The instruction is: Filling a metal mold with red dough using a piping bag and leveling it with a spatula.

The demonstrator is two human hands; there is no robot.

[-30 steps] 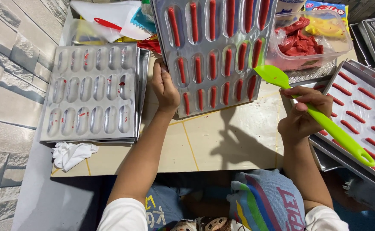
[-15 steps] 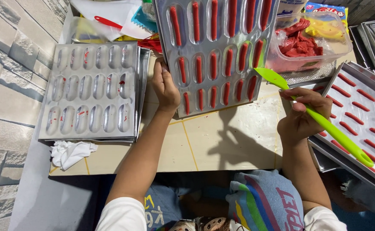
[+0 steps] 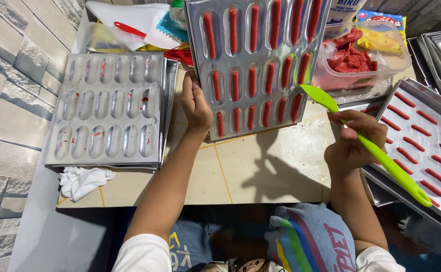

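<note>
1. Clenched on the green spatula, the right hand points its blade up-left at the mould tray.
2. Gripping that tilted tray's lower-left edge, the left hand is nearer.

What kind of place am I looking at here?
Likely a small home food-making spot, worked on the floor. The left hand grips a metal mould tray filled with red strips, the right hand holds a green spatula, and a tub of red dough sits on tiled floor.

Counts on the table
Three metal trays in full view, one green spatula, one plastic tub, one white cloth, two hands.
</note>
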